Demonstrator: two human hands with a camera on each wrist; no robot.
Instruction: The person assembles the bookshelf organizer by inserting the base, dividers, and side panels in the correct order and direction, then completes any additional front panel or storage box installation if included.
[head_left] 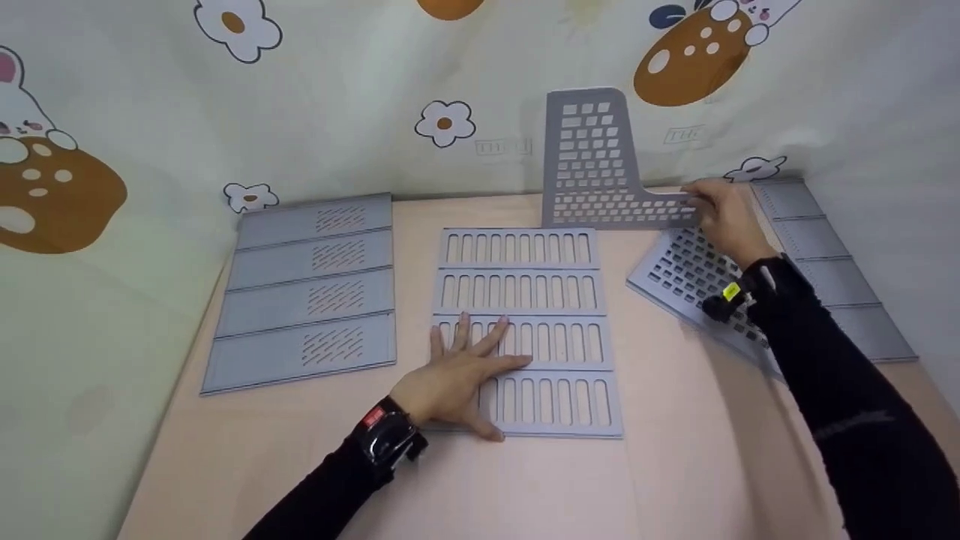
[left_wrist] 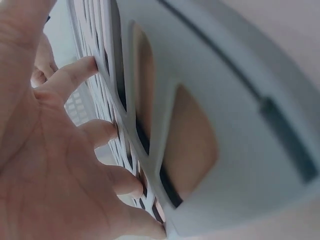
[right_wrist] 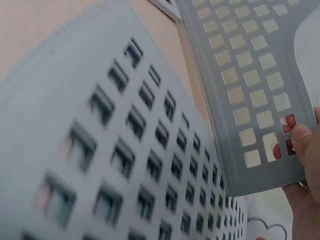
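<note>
My left hand (head_left: 454, 382) lies with fingers spread on a grey slotted panel (head_left: 559, 345) made of several joined strips, flat on the table; the left wrist view shows its fingertips on the slots. My right hand (head_left: 726, 217) pinches the low end of a grey L-shaped perforated panel (head_left: 592, 161), which stands upright behind the slotted one. In the right wrist view the thumb presses the face of that perforated panel (right_wrist: 255, 100), with fingers showing through its holes. Below the right hand lies another perforated panel (head_left: 675, 274), partly hidden by the forearm.
At the left lies a grey panel (head_left: 315, 292) of several strips with slanted cuts. Another grey stripped panel (head_left: 832, 262) lies at the far right, partly behind the right arm. A patterned cloth (head_left: 337, 112) hangs behind the pink table (head_left: 555, 487).
</note>
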